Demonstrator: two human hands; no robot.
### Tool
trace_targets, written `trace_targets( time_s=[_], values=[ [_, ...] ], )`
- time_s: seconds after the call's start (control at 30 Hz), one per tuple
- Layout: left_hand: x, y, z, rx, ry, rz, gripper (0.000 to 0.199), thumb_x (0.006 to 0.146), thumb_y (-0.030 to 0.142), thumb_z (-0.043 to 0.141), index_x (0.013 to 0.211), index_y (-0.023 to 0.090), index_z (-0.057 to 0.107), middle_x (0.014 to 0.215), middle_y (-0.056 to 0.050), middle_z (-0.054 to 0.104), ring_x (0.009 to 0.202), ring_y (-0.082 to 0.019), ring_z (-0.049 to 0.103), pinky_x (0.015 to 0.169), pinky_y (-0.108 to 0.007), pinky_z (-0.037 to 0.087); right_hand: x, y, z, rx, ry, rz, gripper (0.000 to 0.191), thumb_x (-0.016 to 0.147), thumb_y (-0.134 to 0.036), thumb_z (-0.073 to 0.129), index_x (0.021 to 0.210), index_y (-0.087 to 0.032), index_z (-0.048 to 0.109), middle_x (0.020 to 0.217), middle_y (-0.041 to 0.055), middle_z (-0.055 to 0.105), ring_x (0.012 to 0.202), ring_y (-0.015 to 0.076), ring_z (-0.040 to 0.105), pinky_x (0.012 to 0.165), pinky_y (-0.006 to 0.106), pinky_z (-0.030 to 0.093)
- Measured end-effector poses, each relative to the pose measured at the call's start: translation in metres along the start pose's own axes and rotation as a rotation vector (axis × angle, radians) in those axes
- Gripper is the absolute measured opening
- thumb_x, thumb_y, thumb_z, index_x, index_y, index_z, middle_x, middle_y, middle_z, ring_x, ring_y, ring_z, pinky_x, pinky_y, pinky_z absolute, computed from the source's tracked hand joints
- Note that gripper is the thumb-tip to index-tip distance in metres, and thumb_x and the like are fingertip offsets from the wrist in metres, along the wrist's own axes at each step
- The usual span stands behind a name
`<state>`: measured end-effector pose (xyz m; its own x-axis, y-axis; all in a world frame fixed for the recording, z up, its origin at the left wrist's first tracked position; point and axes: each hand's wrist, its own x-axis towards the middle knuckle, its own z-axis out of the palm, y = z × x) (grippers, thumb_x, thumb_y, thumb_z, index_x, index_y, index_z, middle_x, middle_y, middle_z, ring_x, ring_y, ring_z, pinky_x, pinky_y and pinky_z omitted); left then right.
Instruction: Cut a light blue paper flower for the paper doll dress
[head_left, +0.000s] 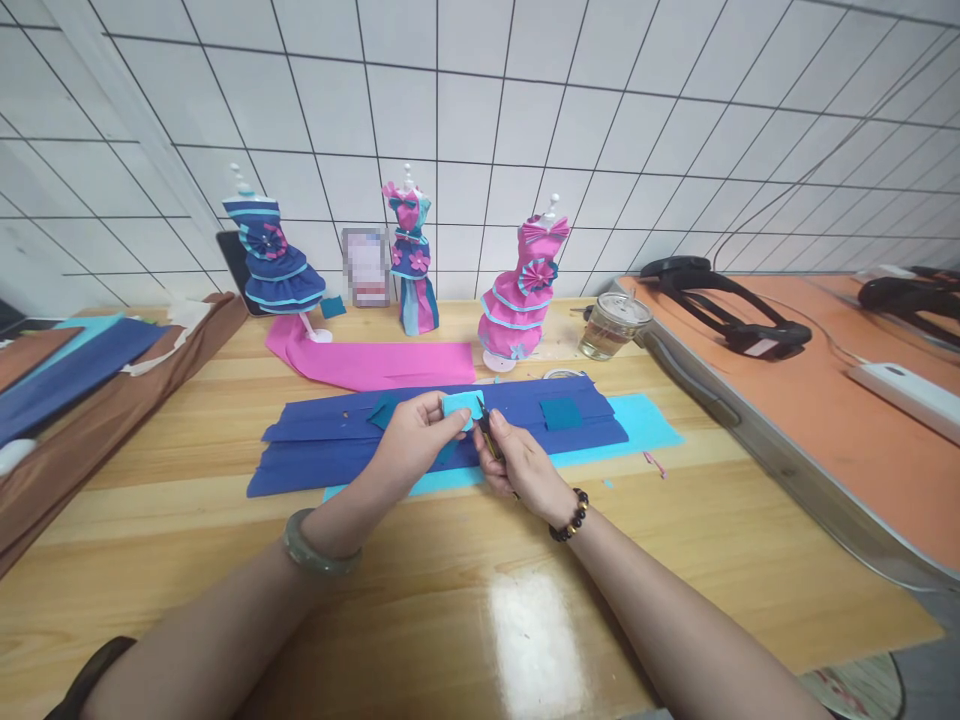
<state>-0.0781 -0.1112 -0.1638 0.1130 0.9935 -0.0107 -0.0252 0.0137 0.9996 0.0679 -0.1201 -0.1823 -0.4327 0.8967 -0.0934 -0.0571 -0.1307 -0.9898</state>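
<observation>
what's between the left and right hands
In the head view, a small flat light blue piece, with the tip of a slim black-and-yellow tool at its right edge.

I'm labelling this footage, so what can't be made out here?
In the head view:
- Dark tool: handle hidden by right hand's grip.
- Light-blue piece: part covered by left hand's grip.
- Upright screen: contents blurred by pixelation.
- Round object: cut off by table and picture edge.

Both hands (411, 437) (525, 466) — gripping, close together
</observation>
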Motion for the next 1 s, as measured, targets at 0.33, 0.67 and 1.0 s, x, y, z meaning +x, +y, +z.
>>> trace_targets(
  time_s=[0.33,0.67,1.0],
  values=[
    [-0.001,0.000,-0.001,0.022,-0.017,0.000,0.017,0.068,0.030,0.061,0.072,0.014,0.058,0.067,-0.001,0.060,0.063,-0.013,0.054,0.063,-0.025,0.043,0.000,-0.003,0.000,0.007,-0.003,-0.009,0.042,0.083,-0.056,0.028,0.067,-0.019,0.041,0.045,-0.0080,0.026,0.034,0.0056,0.022,0.034,0.019,0.019],
    [0.000,0.005,-0.005,-0.011,-0.063,-0.036,0.020,0.066,0.031,0.062,0.071,0.012,0.057,0.066,0.000,0.059,0.062,-0.010,0.052,0.066,-0.025,0.043,-0.001,-0.008,0.001,-0.046,-0.021,-0.021,0.043,0.084,-0.055,0.028,0.062,-0.019,0.037,0.043,-0.0085,0.024,0.035,0.0056,0.021,0.035,0.020,0.018],
    [0.001,0.011,-0.009,-0.014,-0.129,-0.061,0.022,0.066,0.031,0.063,0.075,0.012,0.059,0.069,-0.002,0.061,0.067,-0.013,0.055,0.069,-0.028,0.044,0.000,-0.007,-0.005,-0.073,-0.052,-0.025,0.043,0.084,-0.054,0.029,0.063,-0.018,0.040,0.044,-0.0081,0.025,0.036,0.0056,0.022,0.035,0.019,0.019]
  ],
)
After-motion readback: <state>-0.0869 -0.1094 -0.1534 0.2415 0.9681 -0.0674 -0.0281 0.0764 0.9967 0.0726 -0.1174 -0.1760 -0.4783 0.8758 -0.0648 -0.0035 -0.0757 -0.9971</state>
